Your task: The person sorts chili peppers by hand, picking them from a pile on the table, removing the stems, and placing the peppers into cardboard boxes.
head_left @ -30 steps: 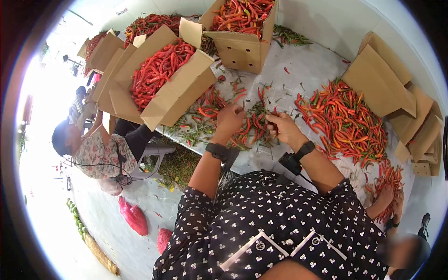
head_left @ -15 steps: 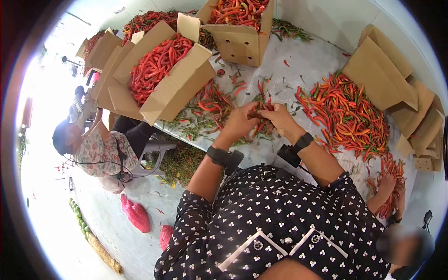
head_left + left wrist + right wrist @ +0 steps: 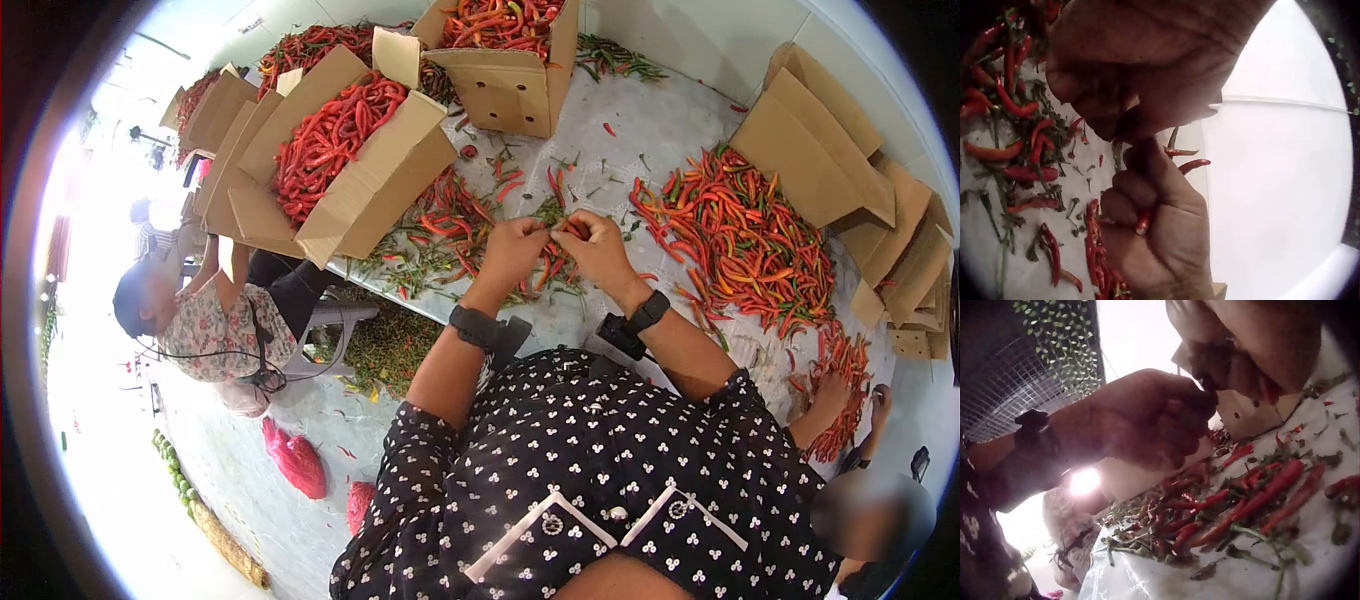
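Fingertip to fingertip in the head view, the two hands, left [image 3: 510, 260] and right [image 3: 600, 258], meet; one heap of slender red-orange chillies [image 3: 750, 250] lies outward of the right hand, nearer to it, and two tan, open cardboard boxes [image 3: 390, 190] [image 3: 495, 95] of chillies stand ahead of the left. Left wrist view: the right hand's curled fingers grip one short-looking red chilli [image 3: 1143, 222], its long axis mostly hidden; the left's fingers curl, their contents unclear. Right wrist view: uncounted loose chillies [image 3: 1279, 487] lie beneath both hands.
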The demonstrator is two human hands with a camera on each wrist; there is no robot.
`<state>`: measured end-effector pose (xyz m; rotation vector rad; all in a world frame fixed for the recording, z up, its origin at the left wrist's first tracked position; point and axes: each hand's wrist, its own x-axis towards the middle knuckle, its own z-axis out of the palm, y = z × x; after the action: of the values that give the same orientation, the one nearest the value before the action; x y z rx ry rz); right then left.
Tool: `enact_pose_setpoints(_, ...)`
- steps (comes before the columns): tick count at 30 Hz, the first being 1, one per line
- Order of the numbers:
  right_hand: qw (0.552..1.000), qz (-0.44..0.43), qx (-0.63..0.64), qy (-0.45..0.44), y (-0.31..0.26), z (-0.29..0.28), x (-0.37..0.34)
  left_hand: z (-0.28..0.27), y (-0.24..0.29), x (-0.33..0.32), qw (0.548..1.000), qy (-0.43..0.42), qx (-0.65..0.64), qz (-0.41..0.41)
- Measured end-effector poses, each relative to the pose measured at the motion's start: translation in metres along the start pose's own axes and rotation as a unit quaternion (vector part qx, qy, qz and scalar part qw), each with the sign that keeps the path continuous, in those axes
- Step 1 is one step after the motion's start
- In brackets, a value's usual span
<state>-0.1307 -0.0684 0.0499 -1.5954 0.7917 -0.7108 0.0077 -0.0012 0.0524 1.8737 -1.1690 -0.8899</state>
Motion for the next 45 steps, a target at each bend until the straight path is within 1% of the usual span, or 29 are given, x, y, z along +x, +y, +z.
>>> enact_pose_setpoints(3,0.999,-0.008,0.042,0.027,-0.007,-0.001,-0.003,0.000,0.005,0.004,0.998,0.018,-0.043,-0.031)
enact_pose_setpoints(5,0.997,-0.011,0.063,0.035,-0.021,-0.005,-0.007,0.006,-0.011,0.016,0.993,0.087,-0.070,-0.049)
enact_pose_setpoints(6,0.995,0.025,0.090,0.031,-0.028,-0.009,-0.009,0.005,-0.016,0.016,0.993,0.087,-0.070,-0.049)
enact_pose_setpoints(8,0.991,0.062,0.117,0.036,-0.031,-0.016,-0.009,-0.004,-0.027,0.020,0.986,0.132,0.103,-0.023)
enact_pose_setpoints(9,0.978,0.098,0.178,0.044,-0.030,-0.021,-0.008,-0.005,-0.026,0.020,0.982,0.096,0.164,-0.014)
enact_pose_setpoints(10,0.961,0.131,0.239,0.050,-0.028,-0.027,-0.006,-0.002,-0.023,0.018,0.982,0.093,0.164,-0.013)
enact_pose_setpoints(12,0.950,0.149,0.272,0.042,0.002,-0.037,-0.004,0.004,-0.018,0.012,0.954,0.086,0.229,0.175)
enact_pose_setpoints(13,0.936,0.198,0.288,0.044,0.016,-0.038,-0.005,0.009,-0.017,0.010,0.954,0.085,0.229,0.175)
enact_pose_setpoints(14,0.919,0.247,0.303,0.045,0.031,-0.040,-0.005,0.014,-0.016,0.007,0.946,0.032,0.255,0.199)
enact_pose_setpoints(15,0.919,0.248,0.303,0.046,0.025,-0.039,-0.008,0.018,-0.016,0.006,0.934,-0.021,0.280,0.222)
enact_pose_setpoints(17,0.899,0.288,0.329,0.035,0.013,-0.035,-0.016,0.026,-0.020,0.006,0.932,-0.015,0.272,0.238)
enact_pose_setpoints(19,0.898,0.293,0.327,0.036,0.008,-0.034,-0.022,0.028,-0.019,0.008,0.930,-0.008,0.264,0.257)
enact_pose_setpoints(22,0.903,0.293,0.312,0.024,0.020,-0.039,-0.022,0.020,-0.015,0.008,0.933,-0.015,0.274,0.232)
enact_pose_setpoints(24,0.908,0.288,0.303,0.013,0.024,-0.040,-0.020,0.014,-0.011,0.008,0.968,0.047,0.132,0.209)
enact_pose_setpoints(25,0.919,0.279,0.279,-0.003,0.022,-0.040,-0.019,0.009,-0.008,0.009,0.968,0.046,0.133,0.209)
enact_pose_setpoints(26,0.928,0.270,0.255,-0.019,0.019,-0.040,-0.018,0.004,-0.005,0.011,0.992,-0.002,0.017,0.125)
enact_pose_setpoints(27,0.928,0.270,0.256,-0.019,0.009,-0.038,-0.018,0.002,-0.004,0.012,0.993,-0.050,-0.100,0.038)
enact_pose_setpoints(28,0.942,0.246,0.227,-0.031,-0.004,-0.034,-0.018,0.002,-0.004,0.013,0.993,-0.050,-0.100,0.037)
enact_pose_setpoints(30,0.954,0.220,0.198,-0.043,-0.015,-0.027,-0.017,0.001,-0.003,0.013,0.952,-0.101,-0.278,-0.078)
enact_pose_setpoints(32,0.973,0.167,0.138,-0.084,-0.017,-0.025,-0.016,0.000,0.000,0.010,0.947,-0.115,-0.287,-0.082)
enact_pose_setpoints(34,0.971,0.174,0.144,-0.077,-0.011,-0.023,-0.016,0.003,0.004,0.007,0.942,-0.130,-0.298,-0.086)
enact_pose_setpoints(36,0.969,0.183,0.149,-0.071,-0.006,-0.024,-0.016,0.010,0.006,0.006,0.965,-0.094,-0.242,-0.028)
enact_pose_setpoints(37,0.964,0.206,0.146,-0.084,-0.004,-0.027,-0.016,0.012,0.007,0.005,0.965,-0.094,-0.243,-0.028)
enact_pose_setpoints(38,0.958,0.230,0.142,-0.097,-0.003,-0.028,-0.016,0.014,0.009,0.005,0.992,-0.014,-0.081,0.093)
enact_pose_setpoints(39,0.958,0.230,0.142,-0.097,-0.006,-0.029,-0.017,0.015,0.010,0.005,0.972,0.066,0.085,0.208)
enact_pose_setpoints(40,0.954,0.240,0.163,-0.075,-0.011,-0.029,-0.019,0.014,0.011,0.005,0.972,0.067,0.085,0.208)
enact_pose_setpoints(42,0.949,0.250,0.184,-0.052,-0.011,-0.033,-0.019,0.010,0.015,0.007,0.951,0.147,0.154,0.227)
enact_pose_setpoints(43,0.934,0.271,0.229,-0.035,-0.005,-0.041,-0.018,0.007,0.019,0.007,0.951,0.145,0.153,0.227)
enact_pose_setpoints(45,0.917,0.291,0.272,-0.017,0.008,-0.059,-0.018,0.003,0.026,0.007,0.954,0.025,0.281,0.101)
